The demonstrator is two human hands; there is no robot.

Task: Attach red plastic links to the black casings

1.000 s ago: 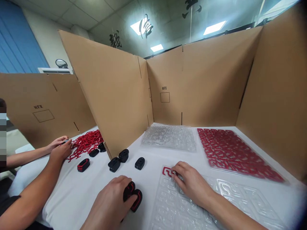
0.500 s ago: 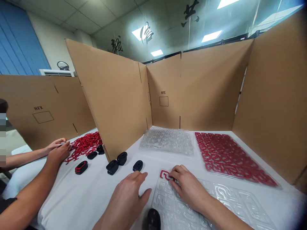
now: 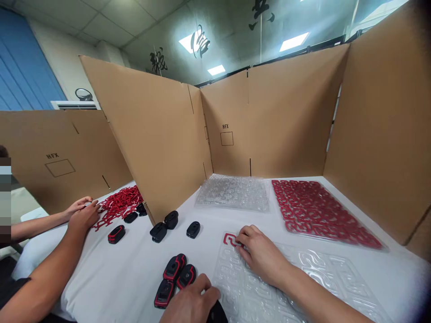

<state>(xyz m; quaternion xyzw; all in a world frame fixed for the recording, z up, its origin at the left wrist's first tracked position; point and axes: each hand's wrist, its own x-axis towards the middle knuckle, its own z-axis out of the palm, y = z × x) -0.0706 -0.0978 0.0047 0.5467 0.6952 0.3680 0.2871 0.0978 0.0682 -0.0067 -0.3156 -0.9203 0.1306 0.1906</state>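
Observation:
My right hand (image 3: pixel 261 255) has its fingers closed at the end of a red trim piece (image 3: pixel 229 239), which lies in the top left corner of a clear plastic blister tray (image 3: pixel 330 269). My left hand (image 3: pixel 192 299) is at the bottom of the view, fingers curled round a smooth black rounded shell (image 3: pixel 217 313); part of it is hidden by the hand and the frame edge. Just beyond that hand sit several black fob-like casings with red trim (image 3: pixel 164 291). Farther off lies a plain black casing (image 3: pixel 193 229).
A stack of clear trays (image 3: pixel 232 193) lies at the back, beside a tray filled with red pieces (image 3: pixel 323 211). Cardboard walls (image 3: pixel 283 112) surround the table. To the left, a co-worker's hands (image 3: pixel 84 211) are near a red pile (image 3: pixel 123 199) and more black casings.
My left hand has moved down and towards me onto the black shell, uncovering the red-trimmed casings. My right hand stays at the tray corner. The view has shifted slightly.

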